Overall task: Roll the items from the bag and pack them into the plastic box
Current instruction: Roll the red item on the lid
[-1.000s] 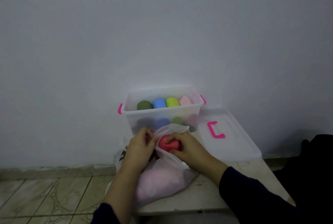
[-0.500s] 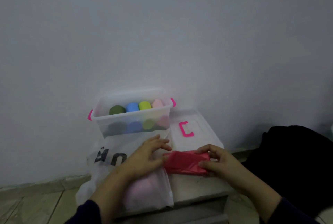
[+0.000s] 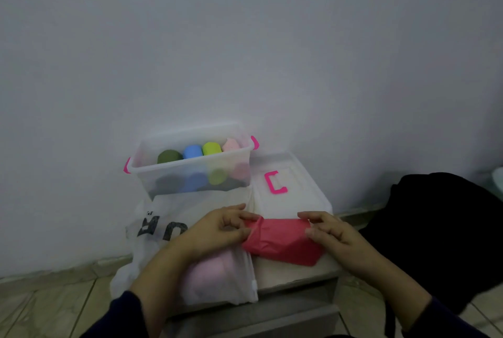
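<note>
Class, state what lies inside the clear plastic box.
Plastic box holds four rolls: dark green, blue, lime, pink. Anything beneath them is blurred by its wall.

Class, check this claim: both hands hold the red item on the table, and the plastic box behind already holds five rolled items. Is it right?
Not quite. The head view shows four rolls in the plastic box, not five. Left hand and right hand do hold the red item.

Your two bare hands, the left hand and the right hand, wear no gloves or rings. Dark navy long sleeves cover your forearms. Both cuffs stop short of your wrists.
</note>
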